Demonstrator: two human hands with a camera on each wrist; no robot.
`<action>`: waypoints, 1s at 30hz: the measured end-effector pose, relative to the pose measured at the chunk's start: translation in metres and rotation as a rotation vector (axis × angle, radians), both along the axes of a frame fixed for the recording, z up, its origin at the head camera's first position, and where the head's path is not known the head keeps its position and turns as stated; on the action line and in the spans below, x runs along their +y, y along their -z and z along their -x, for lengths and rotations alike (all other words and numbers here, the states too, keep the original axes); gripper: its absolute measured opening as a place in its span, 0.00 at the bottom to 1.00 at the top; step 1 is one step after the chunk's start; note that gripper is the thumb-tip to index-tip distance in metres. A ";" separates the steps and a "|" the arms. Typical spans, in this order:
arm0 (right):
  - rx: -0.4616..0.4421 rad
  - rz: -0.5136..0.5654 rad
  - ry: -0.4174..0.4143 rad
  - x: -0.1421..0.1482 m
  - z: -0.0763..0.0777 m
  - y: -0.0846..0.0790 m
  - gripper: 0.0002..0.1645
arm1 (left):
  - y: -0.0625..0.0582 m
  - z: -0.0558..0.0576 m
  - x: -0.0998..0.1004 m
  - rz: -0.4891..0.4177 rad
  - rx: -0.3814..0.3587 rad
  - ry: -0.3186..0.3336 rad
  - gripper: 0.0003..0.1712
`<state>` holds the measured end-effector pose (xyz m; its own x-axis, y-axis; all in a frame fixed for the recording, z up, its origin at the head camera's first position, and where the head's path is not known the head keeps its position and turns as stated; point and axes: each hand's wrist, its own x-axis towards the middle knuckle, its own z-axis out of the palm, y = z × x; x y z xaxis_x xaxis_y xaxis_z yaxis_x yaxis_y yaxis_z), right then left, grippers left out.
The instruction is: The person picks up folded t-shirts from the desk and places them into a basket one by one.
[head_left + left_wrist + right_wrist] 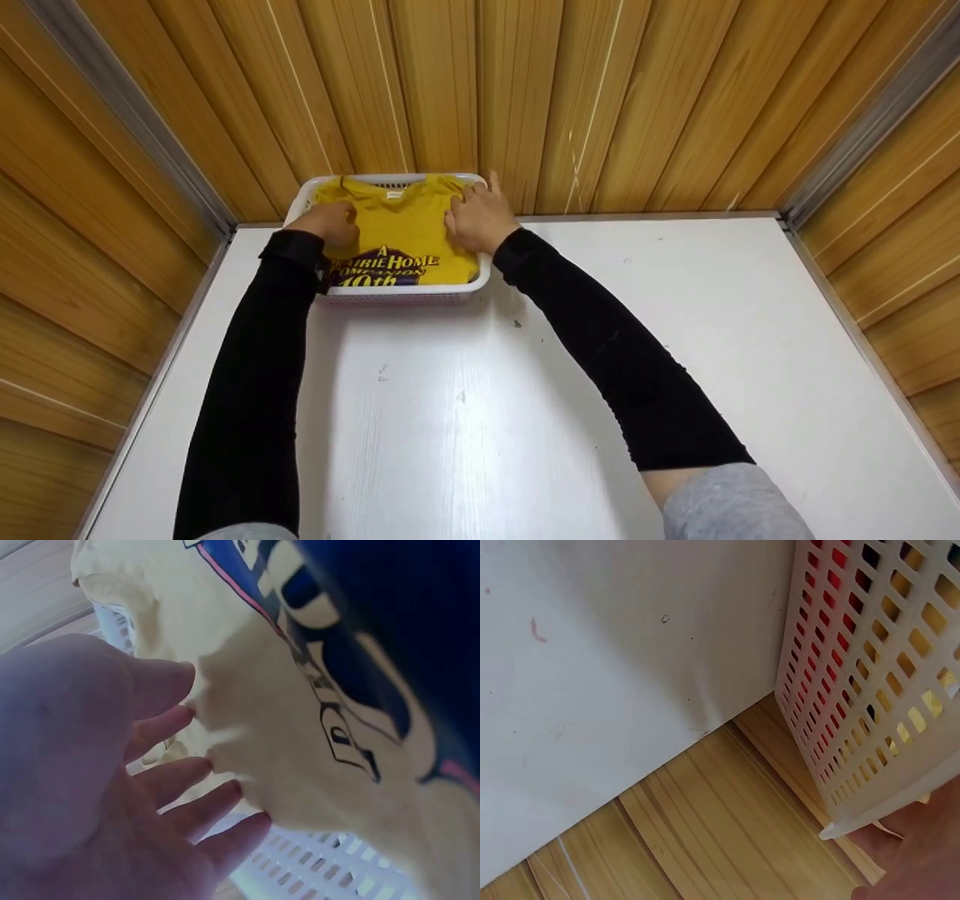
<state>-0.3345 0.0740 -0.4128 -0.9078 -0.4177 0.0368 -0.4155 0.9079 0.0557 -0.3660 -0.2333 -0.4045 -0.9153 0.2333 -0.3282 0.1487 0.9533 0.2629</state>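
Observation:
A white plastic basket (482,281) with slotted walls stands at the back of the white table. A yellow T-shirt (401,221) with dark lettering lies folded on top inside it, its neckline toward the back. My left hand (330,223) is at the shirt's left side. The left wrist view shows its extended fingers (225,799) and thumb touching the creased cloth. My right hand (484,216) rests over the shirt's right edge and the basket's right rim. In the right wrist view that hand (922,855) is mostly hidden behind the rim.
Red and dark cloth (831,637) shows through the slots, lower in the basket. A wood-look panel wall (517,97) rises right behind the basket, with similar panels at both sides. The white tabletop (465,405) extends in front and to the right.

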 end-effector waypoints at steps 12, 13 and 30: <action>-0.058 0.074 -0.030 0.003 -0.007 -0.002 0.30 | -0.034 -0.035 0.020 0.042 -0.112 0.019 0.37; -0.043 0.106 -0.047 0.005 -0.010 -0.005 0.28 | -0.037 -0.039 0.022 0.040 -0.092 0.016 0.36; -0.335 0.144 -0.331 0.012 -0.083 -0.004 0.45 | -0.018 -0.131 0.026 -0.094 0.127 0.095 0.28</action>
